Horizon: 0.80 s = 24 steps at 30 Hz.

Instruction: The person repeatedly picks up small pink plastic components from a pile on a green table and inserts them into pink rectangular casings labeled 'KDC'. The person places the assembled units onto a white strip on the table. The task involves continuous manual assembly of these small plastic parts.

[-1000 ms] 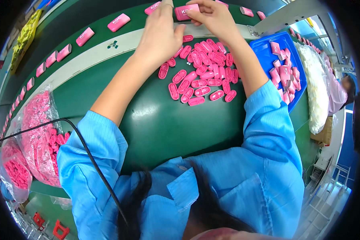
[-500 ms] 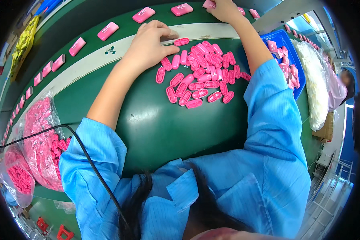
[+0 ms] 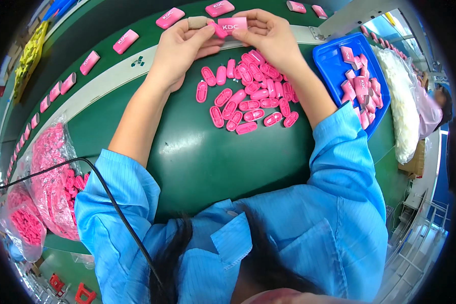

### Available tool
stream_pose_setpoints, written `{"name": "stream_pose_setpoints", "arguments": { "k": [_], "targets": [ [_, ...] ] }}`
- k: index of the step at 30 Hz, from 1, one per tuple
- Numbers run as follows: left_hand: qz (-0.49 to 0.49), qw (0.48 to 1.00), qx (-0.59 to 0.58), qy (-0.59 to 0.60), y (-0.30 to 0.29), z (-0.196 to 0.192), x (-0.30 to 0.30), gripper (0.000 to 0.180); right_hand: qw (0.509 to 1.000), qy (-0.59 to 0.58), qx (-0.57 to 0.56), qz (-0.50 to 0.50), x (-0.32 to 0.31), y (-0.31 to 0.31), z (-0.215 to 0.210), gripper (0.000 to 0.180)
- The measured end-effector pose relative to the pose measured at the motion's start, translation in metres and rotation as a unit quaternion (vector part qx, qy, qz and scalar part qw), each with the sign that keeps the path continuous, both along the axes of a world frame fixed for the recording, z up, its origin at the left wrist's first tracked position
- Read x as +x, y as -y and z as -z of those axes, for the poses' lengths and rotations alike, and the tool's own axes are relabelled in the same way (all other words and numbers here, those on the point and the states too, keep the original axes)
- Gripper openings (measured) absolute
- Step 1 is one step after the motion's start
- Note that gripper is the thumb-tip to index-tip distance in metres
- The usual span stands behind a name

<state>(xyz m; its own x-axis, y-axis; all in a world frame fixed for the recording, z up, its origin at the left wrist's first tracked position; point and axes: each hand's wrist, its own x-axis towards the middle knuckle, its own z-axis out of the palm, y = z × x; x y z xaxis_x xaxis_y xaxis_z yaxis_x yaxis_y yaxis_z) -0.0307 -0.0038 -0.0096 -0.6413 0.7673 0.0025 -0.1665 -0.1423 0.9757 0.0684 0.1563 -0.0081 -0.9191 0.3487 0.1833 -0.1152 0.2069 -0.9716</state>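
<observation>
My left hand (image 3: 177,50) pinches a small pink oval cap (image 3: 218,31) at the upper middle. A tan wrap covers one of its fingers. Opposite it, my right hand (image 3: 273,43) grips a flat pink casing (image 3: 234,24) with white print by its right end. The cap meets the casing's left end; whether it is seated inside cannot be made out. Below both hands, on the green table, lies a loose spread of pink oval caps (image 3: 249,105), some hollow side up, others smooth side up.
Pink casings (image 3: 125,41) lie spaced along a green belt (image 3: 104,28) behind a pale rail (image 3: 114,76). At right stands a blue tray (image 3: 323,57) of casings, beside a white bag (image 3: 394,101). Bags of pink caps (image 3: 50,172) sit at left, with a black cable (image 3: 109,195) crossing nearby.
My right hand has come from the belt toward the middle with a casing. My left hand has lifted a cap from the table's edge to it. The belt's casings have shifted left.
</observation>
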Motion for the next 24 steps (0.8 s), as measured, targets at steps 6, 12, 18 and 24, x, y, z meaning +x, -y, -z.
{"name": "stream_pose_setpoints", "arguments": {
  "k": [6,12,18,24],
  "targets": [
    [-0.052,0.998,0.017,-0.008,-0.001,0.000,0.013,0.029,0.909,-0.134,0.384,0.091,0.005,0.027,-0.009,0.027],
    [-0.058,0.998,0.018,0.000,-0.005,0.005,0.006,0.033,0.992,-0.010,0.104,0.065,0.006,0.008,-0.012,0.026],
    [-0.044,0.999,0.013,-0.007,-0.008,0.002,0.015,0.033,0.995,0.055,-0.071,-0.035,0.004,-0.008,-0.001,0.029],
    [-0.087,0.992,0.009,-0.092,-0.004,0.001,0.017,0.030,0.989,0.015,-0.140,-0.045,0.002,-0.002,0.004,0.028]
  ]
}}
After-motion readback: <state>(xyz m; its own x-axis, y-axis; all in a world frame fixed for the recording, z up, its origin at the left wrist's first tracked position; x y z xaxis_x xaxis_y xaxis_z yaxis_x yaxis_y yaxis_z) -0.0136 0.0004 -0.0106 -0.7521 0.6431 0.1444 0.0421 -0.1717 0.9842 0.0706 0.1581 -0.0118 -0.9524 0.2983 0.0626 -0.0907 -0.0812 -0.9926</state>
